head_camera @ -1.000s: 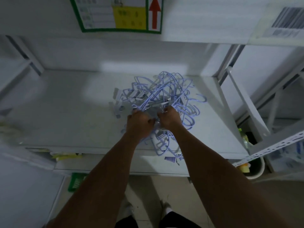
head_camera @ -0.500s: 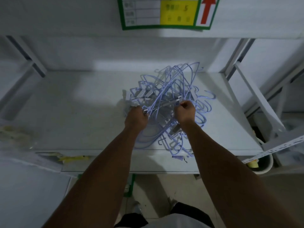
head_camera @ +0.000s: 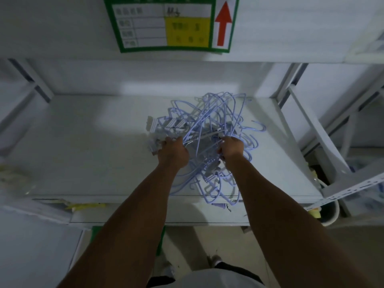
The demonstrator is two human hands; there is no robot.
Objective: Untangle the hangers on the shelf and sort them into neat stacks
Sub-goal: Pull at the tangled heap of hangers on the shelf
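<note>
Left hand point(head_camera: 173, 152) and right hand point(head_camera: 230, 149) each grip the tangled hangers point(head_camera: 209, 129) — the pile lies between and beyond them.

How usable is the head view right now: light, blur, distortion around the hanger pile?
Head view: dim, with one bright patch on the shelf behind the hanger pile; label text blurred; wide-angle bends the uprights at the edges; left hand and right hand fairly sharp, forearms dark.
</note>
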